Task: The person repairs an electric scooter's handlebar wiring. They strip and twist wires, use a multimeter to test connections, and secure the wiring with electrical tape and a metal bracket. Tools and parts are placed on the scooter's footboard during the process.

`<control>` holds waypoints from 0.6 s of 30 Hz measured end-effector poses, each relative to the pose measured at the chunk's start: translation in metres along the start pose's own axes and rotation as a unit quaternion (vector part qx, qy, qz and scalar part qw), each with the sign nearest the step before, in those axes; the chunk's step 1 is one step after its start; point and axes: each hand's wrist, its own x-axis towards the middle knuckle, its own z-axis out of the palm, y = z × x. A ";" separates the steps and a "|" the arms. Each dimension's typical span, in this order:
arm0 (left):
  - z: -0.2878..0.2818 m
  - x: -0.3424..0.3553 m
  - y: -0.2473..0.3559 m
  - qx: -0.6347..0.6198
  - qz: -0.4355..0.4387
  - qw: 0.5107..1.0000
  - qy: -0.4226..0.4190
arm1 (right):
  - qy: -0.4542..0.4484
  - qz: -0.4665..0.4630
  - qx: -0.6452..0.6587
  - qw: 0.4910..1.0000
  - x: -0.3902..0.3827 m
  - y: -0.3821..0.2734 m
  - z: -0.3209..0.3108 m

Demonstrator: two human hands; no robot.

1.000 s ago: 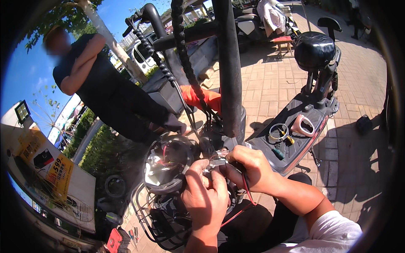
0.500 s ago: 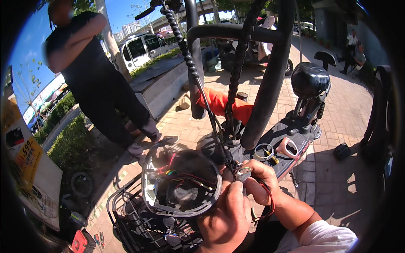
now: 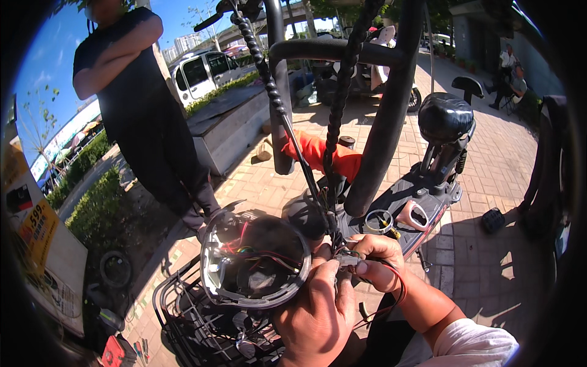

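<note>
Hand work on a scooter's wiring, with clock directions read from the connector as the dial's centre and twelve toward the top. Nearest, the left hand (image 3: 318, 312) lies at seven o'clock, its thumb and fingers drawn narrow against a small pale connector (image 3: 348, 260); the right hand (image 3: 380, 254), at three, pinches the same piece from the other side. Red and black wires (image 3: 402, 286) loop away at four. At nine, just beside the left hand, a round black housing (image 3: 292, 296) faces upward, uncovered, with coloured wires (image 3: 244, 249) loose inside; a black wire basket (image 3: 174, 306) sits below it, at eight. The work is judged to be partway: the housing has been laid bare and the connector brought to hand, while the wires are not yet gathered in and nothing covers the housing; whether the connector is fully seated cannot be told. Beyond, an orange-red cloth (image 3: 318, 153) wraps the frame near twelve. On the scooter's deck rest a pale ring (image 3: 367, 222) at one and a pink frame piece (image 3: 404, 215) at two. Farther off, a bystander (image 3: 143, 104) stands with folded arms at ten, and a white van (image 3: 211, 85) is parked near eleven.
</note>
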 end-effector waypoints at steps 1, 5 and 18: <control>0.000 -0.001 0.000 -0.004 -0.008 1.000 -0.006 | -0.011 -0.023 -0.022 0.999 0.001 0.001 -0.003; 0.008 -0.006 -0.011 -0.017 -0.026 0.999 -0.014 | -0.012 -0.083 -0.098 0.992 0.003 -0.005 -0.003; 0.005 0.014 0.004 -0.171 -0.117 0.978 0.019 | 0.001 -0.148 -0.288 0.946 0.004 -0.020 0.007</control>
